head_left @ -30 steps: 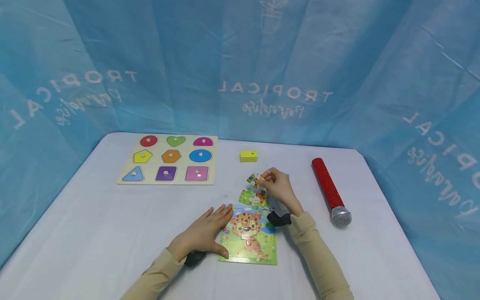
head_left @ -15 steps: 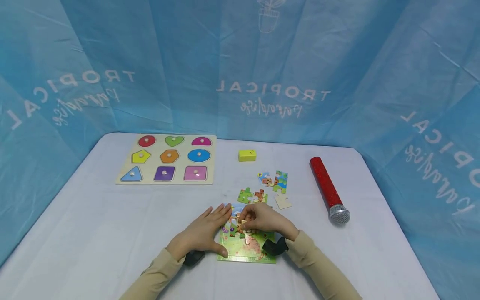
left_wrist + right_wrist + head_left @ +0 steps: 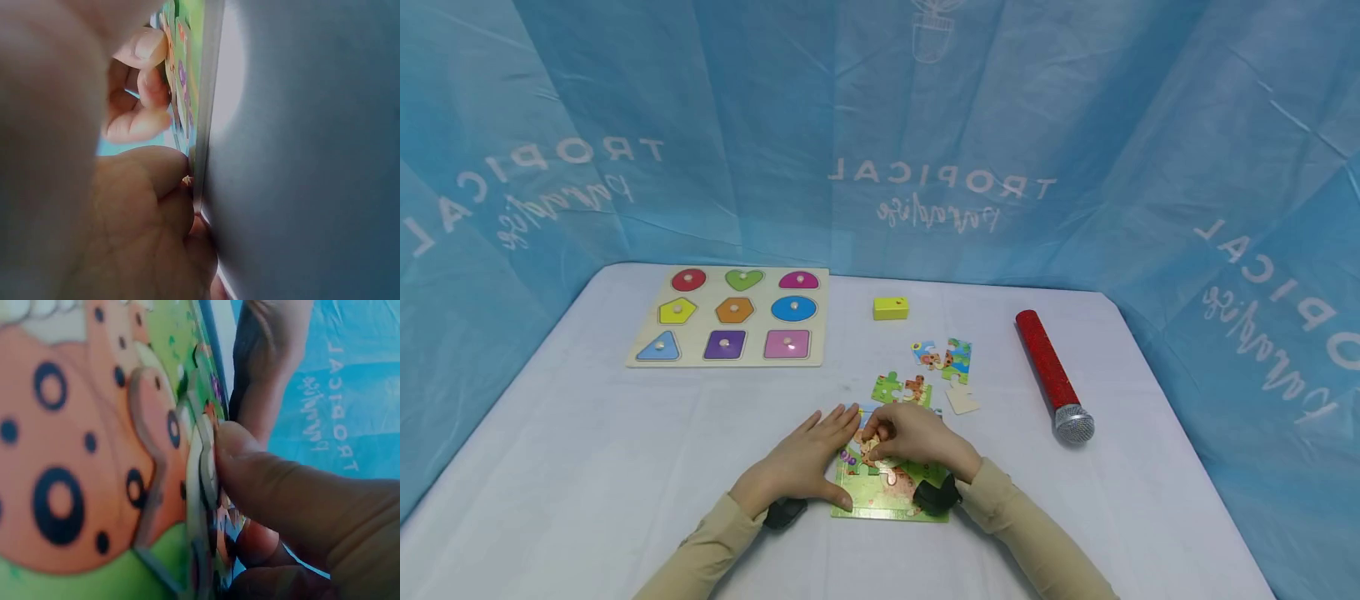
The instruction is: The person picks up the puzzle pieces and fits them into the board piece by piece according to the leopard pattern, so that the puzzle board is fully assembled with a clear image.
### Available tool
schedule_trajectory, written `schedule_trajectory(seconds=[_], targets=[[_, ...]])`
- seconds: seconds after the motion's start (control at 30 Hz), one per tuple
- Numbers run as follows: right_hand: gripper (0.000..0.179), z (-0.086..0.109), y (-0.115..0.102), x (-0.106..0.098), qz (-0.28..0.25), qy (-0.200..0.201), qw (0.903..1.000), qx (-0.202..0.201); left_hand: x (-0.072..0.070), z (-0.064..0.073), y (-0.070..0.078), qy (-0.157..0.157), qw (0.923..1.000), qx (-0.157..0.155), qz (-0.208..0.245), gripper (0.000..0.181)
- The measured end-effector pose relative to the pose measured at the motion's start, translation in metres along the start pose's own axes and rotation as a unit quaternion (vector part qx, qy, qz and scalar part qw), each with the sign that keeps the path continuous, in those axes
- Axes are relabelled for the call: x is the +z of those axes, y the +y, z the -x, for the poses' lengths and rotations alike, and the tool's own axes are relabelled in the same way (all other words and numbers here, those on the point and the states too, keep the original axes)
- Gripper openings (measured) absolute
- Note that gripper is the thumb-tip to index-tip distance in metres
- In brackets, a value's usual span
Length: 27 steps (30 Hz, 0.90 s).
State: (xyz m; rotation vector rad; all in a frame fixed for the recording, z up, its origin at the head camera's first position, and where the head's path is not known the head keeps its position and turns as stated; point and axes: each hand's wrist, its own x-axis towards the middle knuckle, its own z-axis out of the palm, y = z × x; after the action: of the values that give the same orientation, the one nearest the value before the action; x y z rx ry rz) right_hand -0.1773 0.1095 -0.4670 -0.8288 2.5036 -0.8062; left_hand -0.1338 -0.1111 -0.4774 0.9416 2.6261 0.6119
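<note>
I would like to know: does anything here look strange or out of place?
Yes. One puzzle piece near the far right corner of the board shows a plain pale face, while other loose pieces show pictures; it seems upside down. Lettering on the curtain is also mirrored.

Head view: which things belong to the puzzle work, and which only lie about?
In the job: puzzle board, left hand at its edge; puzzle piece touched by right hand; loose pieces.

Just lying about: shape board; yellow block; red microphone.
</note>
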Motion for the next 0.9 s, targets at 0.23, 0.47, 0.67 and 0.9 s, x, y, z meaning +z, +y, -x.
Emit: schedule_trajectory(seconds=[0.23,0.47,0.67,0.9], targets=[[0.026,-0.0024,-0.0028,0.0018,0.002,0.021,0.9998,0.006,0.0004,0.0012,-0.0021,0.003,1.0000,-0.003,-0.006,0.119],[0.024,0.0011,-0.0010,0.0027,0.009,0.033,0.9994,0.002,-0.0007,0.0005,-0.0004,0.000,1.0000,-0.004,-0.001,0.118],[0.027,0.0030,0.0012,0.0031,0.028,0.046,0.9985,0.005,-0.0005,-0.0007,0.0004,0.000,1.0000,-0.003,-0.002,0.118],[0.026,0.0051,0.0035,0.0042,0.037,0.054,0.9978,-0.010,-0.0010,-0.0005,0.0014,-0.003,1.0000,-0.007,-0.004,0.118]])
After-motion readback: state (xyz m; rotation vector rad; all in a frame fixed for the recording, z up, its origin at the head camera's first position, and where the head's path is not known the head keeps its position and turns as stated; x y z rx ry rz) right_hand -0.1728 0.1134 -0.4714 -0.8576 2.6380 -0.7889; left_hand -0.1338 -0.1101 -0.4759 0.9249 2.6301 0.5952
